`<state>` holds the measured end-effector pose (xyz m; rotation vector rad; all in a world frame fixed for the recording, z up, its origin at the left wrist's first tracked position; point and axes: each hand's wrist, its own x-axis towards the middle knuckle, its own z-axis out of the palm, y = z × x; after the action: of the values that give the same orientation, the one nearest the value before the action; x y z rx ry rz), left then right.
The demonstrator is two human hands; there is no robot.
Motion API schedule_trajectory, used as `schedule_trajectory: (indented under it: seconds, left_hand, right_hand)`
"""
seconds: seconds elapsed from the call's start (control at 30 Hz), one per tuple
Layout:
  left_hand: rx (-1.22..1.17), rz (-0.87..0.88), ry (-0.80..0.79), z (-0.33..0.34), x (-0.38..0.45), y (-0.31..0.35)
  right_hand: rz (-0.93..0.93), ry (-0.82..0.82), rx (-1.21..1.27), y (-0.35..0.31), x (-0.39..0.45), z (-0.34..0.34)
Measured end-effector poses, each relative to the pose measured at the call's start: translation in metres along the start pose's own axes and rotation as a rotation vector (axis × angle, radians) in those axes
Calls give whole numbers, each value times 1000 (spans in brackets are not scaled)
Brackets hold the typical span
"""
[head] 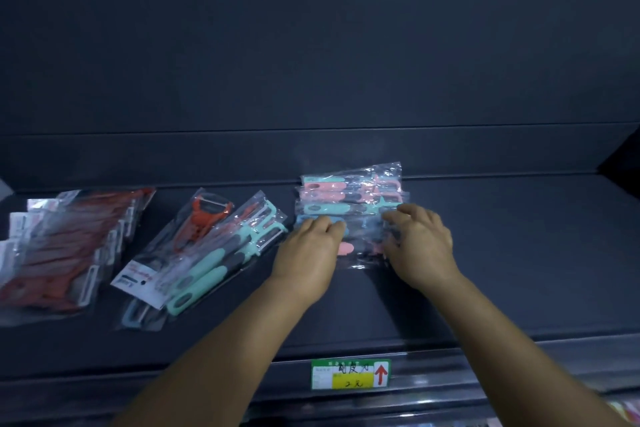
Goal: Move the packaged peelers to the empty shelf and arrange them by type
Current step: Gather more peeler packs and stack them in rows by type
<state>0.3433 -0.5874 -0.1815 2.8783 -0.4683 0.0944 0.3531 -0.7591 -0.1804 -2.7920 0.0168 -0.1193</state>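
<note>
A stack of clear packets with pink, teal and blue peelers lies in the middle of the dark shelf, against its back wall. My left hand rests on the stack's left end, fingers bent over the packets. My right hand lies on the right end, fingers spread over the plastic. Whether either hand grips is hard to tell. Left of them lies a pile of teal-handled peelers with an orange Y-peeler packet on it. Red peeler packets are heaped at the far left.
A green, yellow and white price tag with a red arrow is clipped to the shelf's front rail. The shelf's right half is bare dark surface. Blurred coloured goods show at the bottom right corner below the shelf.
</note>
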Motion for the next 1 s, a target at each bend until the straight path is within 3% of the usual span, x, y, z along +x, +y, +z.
schedule_trajectory:
  seconds: [0.1, 0.23, 0.33, 0.43, 0.7, 1.0]
  left_hand:
    - [68, -55, 71, -7, -15, -20]
    - [137, -249, 108, -19, -40, -64]
    - [143, -384, 62, -26, -58, -92]
    - [152, -400, 5, -28, -69, -105]
    - [116, -474, 43, -33, -76, -117]
    - [94, -509, -20, -45, -74, -115]
  right_hand:
    - [-92, 40, 25, -27, -1, 1]
    - [-262, -61, 93, -77, 3, 16]
    - [-322, -154, 129, -111, 5, 30]
    - [-375, -231, 73, -131, 9, 46]
    - [-240, -214, 15, -144, 15, 58]
    - [-111, -234, 141, -145, 17, 52]
